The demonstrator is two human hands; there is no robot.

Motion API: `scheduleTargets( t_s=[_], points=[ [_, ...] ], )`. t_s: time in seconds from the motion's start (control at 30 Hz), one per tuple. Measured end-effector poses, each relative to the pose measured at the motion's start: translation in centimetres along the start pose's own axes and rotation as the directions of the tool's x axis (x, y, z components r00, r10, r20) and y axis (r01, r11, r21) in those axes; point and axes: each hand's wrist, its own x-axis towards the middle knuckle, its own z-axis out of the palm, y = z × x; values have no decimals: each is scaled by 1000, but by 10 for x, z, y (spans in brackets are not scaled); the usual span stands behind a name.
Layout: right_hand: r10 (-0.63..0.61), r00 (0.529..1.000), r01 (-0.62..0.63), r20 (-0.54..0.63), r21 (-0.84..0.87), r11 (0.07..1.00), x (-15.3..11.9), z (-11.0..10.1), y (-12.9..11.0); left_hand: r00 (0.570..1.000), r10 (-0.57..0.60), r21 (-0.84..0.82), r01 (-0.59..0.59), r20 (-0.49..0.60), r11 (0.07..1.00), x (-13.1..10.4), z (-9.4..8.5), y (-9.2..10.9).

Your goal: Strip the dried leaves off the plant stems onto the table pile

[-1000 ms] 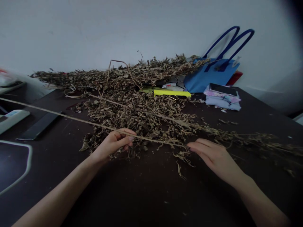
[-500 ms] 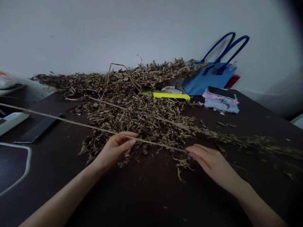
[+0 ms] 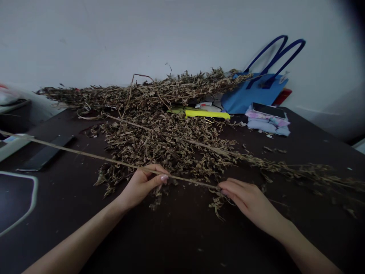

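A long thin dried stem (image 3: 85,153) runs from the far left edge to the middle of the view. My left hand (image 3: 145,183) pinches it between thumb and fingers, with a few withered leaves hanging beneath. At the stem's right end, my right hand (image 3: 242,196) has its fingers closed on it, and curled leaves dangle by the fingertips. Behind both hands spreads a heap of dry brown leaves (image 3: 159,140). Another stem with leaves at its right end (image 3: 268,163) lies across the heap.
A large bundle of dried plants (image 3: 114,97) lies along the wall. To its right are a blue bag (image 3: 251,95) and a phone (image 3: 268,110) on folded cloth. A yellow object (image 3: 208,114) lies behind the heap. Dark flat object (image 3: 47,152) at left.
My left hand has moved slightly right and down along with the stem. My right hand has shifted a little left, and the stem's right end sits slightly lower.
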Motion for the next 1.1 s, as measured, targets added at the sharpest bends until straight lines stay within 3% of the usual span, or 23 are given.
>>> scheduleTargets(
  t_s=[0.53,0.67,0.9,1.0,1.1],
  points=[
    [9,999,-8,-43,24,1000,0,-4,2,987,137,276,-155,86,949,3,-13,4],
    [33,993,-32,-112,6,999,-2,-8,6,978,205,363,-204,36,909,6,-17,0],
    [22,988,-22,-155,5,1000,-1,-5,3,960,241,426,-159,-146,891,6,-10,3],
    [25,985,-26,-173,-6,1000,0,-3,2,958,242,428,-158,-151,890,4,-10,7],
    [-8,973,-3,-230,-45,999,-1,-1,3,979,161,378,-102,-128,920,2,-10,8]
  ],
)
